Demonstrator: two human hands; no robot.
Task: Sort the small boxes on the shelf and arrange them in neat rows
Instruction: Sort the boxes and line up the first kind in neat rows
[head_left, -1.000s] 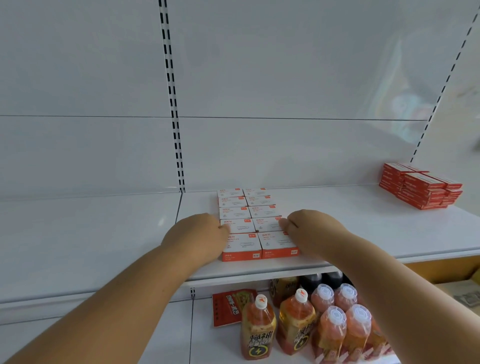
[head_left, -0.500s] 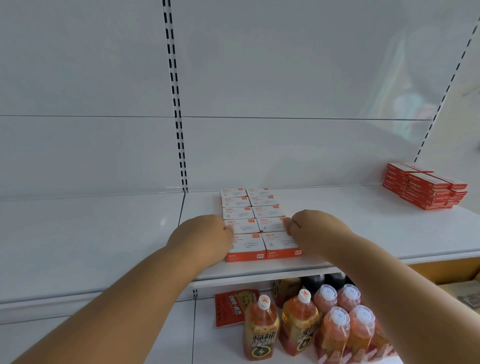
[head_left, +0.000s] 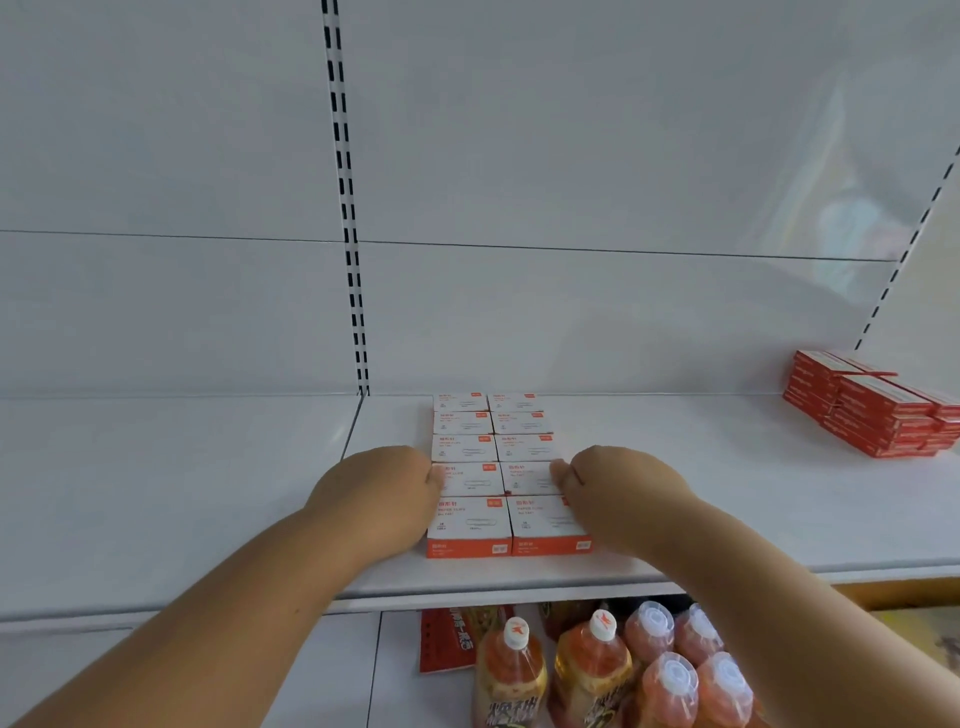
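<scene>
Small white cardboard boxes with orange fronts sit mid-frame on the white metal shelf, two columns running front to back. Left hand and right hand press either flank (fingers curled, gripping nothing I can see), block between them

This is a shop, at a retail display unit: white metal shelves hang on slotted uprights against plain back panels. Identical small boxes sit in rows at 12 o'clock, a stack of red boxes at 2 o'clock, and bottled drinks crowd the lower shelf at 5 o'clock.
</scene>
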